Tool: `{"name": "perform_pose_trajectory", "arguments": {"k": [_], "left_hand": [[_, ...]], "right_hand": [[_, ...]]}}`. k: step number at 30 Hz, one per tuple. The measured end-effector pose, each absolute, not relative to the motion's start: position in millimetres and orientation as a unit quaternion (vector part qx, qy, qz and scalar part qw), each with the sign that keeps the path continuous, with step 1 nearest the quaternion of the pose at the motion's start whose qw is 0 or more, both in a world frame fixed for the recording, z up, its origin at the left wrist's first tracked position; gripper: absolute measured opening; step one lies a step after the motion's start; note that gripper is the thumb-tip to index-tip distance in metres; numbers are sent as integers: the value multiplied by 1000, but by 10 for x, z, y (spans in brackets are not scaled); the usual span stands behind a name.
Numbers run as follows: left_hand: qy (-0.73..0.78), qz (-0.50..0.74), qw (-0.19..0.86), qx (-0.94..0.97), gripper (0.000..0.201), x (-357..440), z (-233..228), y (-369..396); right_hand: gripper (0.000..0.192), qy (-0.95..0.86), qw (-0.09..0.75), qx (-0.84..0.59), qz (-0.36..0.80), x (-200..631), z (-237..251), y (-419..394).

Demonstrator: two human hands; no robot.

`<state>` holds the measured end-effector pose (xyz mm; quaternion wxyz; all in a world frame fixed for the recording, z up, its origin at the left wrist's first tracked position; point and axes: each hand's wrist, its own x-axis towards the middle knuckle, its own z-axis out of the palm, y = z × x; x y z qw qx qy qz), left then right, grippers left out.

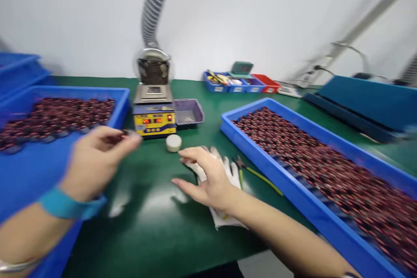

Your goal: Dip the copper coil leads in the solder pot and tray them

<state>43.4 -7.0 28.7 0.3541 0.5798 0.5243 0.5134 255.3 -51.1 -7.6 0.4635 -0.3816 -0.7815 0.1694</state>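
My left hand (97,156), with a blue band at the wrist, is closed in a pinch beside the left blue tray (122,100). A small dark round part (126,132) shows between its thumb and fingers; motion blurs its details. My right hand (206,178) hangs open above white gloves (232,217), thumb and fingers apart, holding nothing. In front of both hands stands a yellow and blue solder pot (154,117) with lit red digits. A small round white tin (173,143) sits just before it.
Dark round parts with reddish wires (312,156) fill the right blue tray (257,150); similar parts (65,115) lie in the left one. Green-handled cutters (241,169) rest by the gloves. A purple-grey bin (192,113), small bins (216,87) and a ribbed hose (153,4) stand behind.
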Motion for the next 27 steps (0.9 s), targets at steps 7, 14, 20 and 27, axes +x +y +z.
{"name": "perform_pose_trajectory", "arguments": {"k": [7,14,20,27], "left_hand": [[541,499,389,554,37,684,122,-289],[518,476,477,526,51,574,5,-179],[475,479,531,513,49,566,-28,-163],[407,478,560,540,56,549,-40,-163]], "right_hand": [[28,-713,531,-370,269,1847,-55,-157],[49,-572,452,-368,577,2063,74,157],[39,-519,399,-351,670,2204,105,234],[41,-477,403,-309,718,2169,42,218]]}}
